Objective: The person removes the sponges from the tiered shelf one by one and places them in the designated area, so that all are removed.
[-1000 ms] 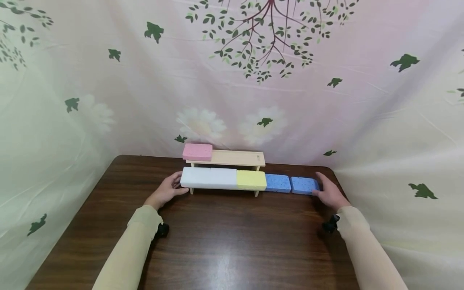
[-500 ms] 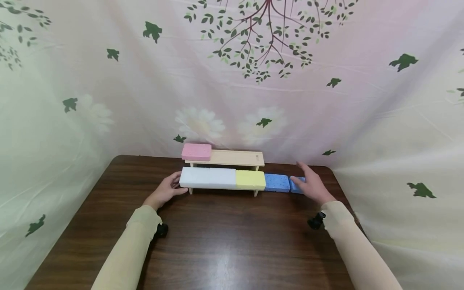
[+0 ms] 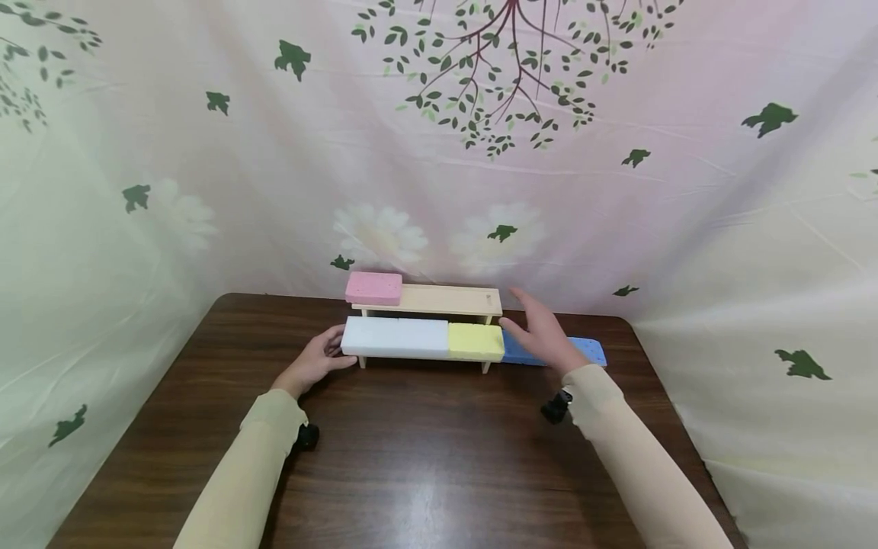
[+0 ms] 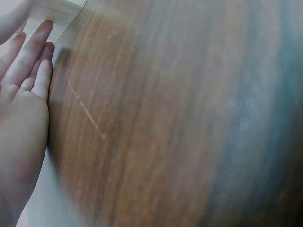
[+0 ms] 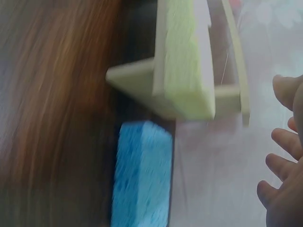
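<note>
My left hand (image 3: 317, 362) rests at the left end of the front wooden stand (image 3: 485, 367), thumb at its front; the left wrist view shows nearly straight fingers touching pale wood. Two white sponges (image 3: 395, 336) and a yellow sponge (image 3: 475, 341) lie side by side on that stand. With spread fingers and nothing held, my right hand (image 3: 542, 332) hovers over two blue sponges, partly hiding them: a nearer one (image 3: 516, 351) and an outer one (image 3: 590, 350). Both are on the table, right of the stand. In the right wrist view, one blue sponge (image 5: 144, 175) appears below the yellow sponge (image 5: 184, 66).
A second wooden stand (image 3: 449, 299) is behind the front one, with a pink sponge (image 3: 373, 287) on its left end. A patterned cloth backdrop (image 3: 439, 191) encloses the dark wood table (image 3: 425, 457) at the back and sides.
My right hand has let go of the outer blue sponge and moved left above the blue sponges, toward the stands. My left hand and the sponges have stayed in place.
</note>
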`<state>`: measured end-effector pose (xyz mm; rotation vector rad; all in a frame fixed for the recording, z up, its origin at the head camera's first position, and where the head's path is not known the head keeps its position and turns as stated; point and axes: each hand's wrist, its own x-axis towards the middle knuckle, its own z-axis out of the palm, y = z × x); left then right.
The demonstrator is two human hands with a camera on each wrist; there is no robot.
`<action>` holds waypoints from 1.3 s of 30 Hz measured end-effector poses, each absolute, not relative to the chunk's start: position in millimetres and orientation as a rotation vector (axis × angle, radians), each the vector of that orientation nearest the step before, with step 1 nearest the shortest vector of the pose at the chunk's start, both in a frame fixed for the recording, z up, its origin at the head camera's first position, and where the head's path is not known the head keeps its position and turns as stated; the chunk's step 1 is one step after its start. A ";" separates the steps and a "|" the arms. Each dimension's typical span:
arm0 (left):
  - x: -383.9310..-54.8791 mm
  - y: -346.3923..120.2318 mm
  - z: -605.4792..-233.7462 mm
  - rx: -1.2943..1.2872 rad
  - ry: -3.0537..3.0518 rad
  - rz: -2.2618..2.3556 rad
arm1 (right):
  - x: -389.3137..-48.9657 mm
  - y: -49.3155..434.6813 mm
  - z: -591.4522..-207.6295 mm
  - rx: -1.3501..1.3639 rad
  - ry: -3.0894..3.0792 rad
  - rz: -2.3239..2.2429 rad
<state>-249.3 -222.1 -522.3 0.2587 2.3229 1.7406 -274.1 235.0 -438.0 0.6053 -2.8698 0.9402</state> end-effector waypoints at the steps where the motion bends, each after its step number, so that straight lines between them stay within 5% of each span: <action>1: -252.2 -223.8 -526.9 0.259 2.325 1.741 | -274.8 229.1 -436.4 0.619 -2.867 0.944; 7: -266.5 -231.7 -552.6 0.261 2.362 1.711 | -277.9 200.8 -431.3 0.698 -2.851 0.961; 39: -263.0 -227.5 -537.7 0.196 2.321 1.682 | -292.8 100.9 -423.6 0.740 -2.917 0.973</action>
